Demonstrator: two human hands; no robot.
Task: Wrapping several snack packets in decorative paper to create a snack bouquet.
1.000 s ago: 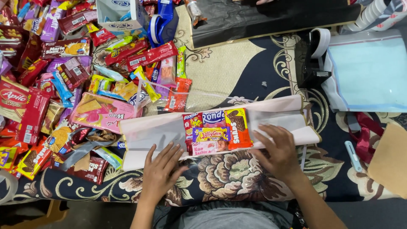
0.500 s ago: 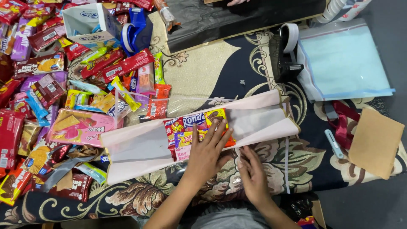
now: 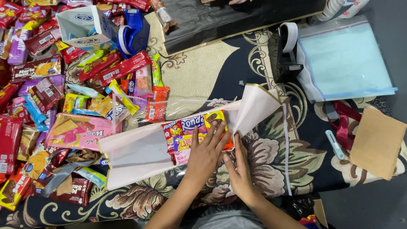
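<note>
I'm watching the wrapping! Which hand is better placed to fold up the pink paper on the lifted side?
Probably the right hand. It lies at the paper's edge, just below the raised flap of the pink paper. The left hand lies flat on the bundle of snack packets, likely keeping it in place.

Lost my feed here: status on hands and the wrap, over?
Left hand flat on snack packets. Right hand pressing pink wrapping sheet beside them. Sheet's right end folded up. Loose snacks piled left.
</note>
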